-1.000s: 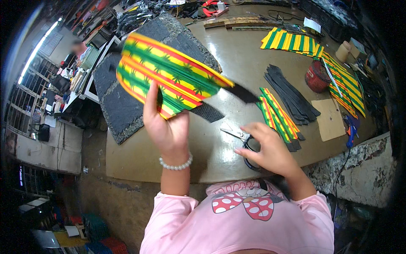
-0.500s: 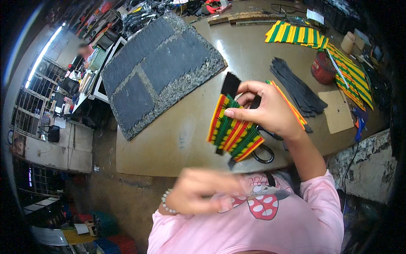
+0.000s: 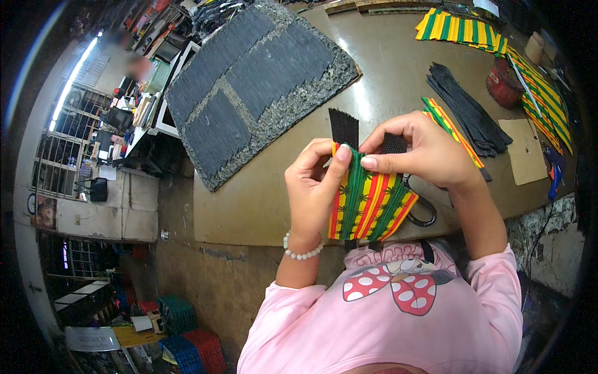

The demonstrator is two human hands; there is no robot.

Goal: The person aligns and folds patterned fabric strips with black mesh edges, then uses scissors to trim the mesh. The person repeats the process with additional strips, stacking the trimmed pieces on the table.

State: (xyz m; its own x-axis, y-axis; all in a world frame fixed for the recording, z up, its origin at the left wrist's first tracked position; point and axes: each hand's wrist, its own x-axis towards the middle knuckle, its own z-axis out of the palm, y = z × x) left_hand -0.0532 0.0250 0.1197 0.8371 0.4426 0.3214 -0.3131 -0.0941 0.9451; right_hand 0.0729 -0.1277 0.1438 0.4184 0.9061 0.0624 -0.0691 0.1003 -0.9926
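Between my two hands hangs a striped fabric piece (image 3: 370, 209) in green, yellow and red with dark leaf shapes. My left hand (image 3: 311, 187), a beaded bracelet on its wrist, is closed, pinching the fabric's upper left edge between thumb and fingers. My right hand (image 3: 433, 149) is closed too, its thumb and fingertips gripping the top edge just beside. A black webbing strip (image 3: 344, 128) sticks up behind the fabric, and more black webbing shows by my right fingers. The black loop handle (image 3: 425, 213) of what looks like scissors lies on the table, partly hidden behind the fabric.
A grey board (image 3: 324, 81) bearing dark strips lies at the left of the table (image 3: 249, 206). To the right are black strips (image 3: 470, 112), a narrow striped strip (image 3: 458, 134), tan card (image 3: 523, 153), a red pot (image 3: 503, 82) and striped fabric pieces (image 3: 458, 30).
My left hand, blurred and low before, has come up to grip the fabric's upper edge. The fabric has turned more upright, and my right hand has shifted its grip along the top.
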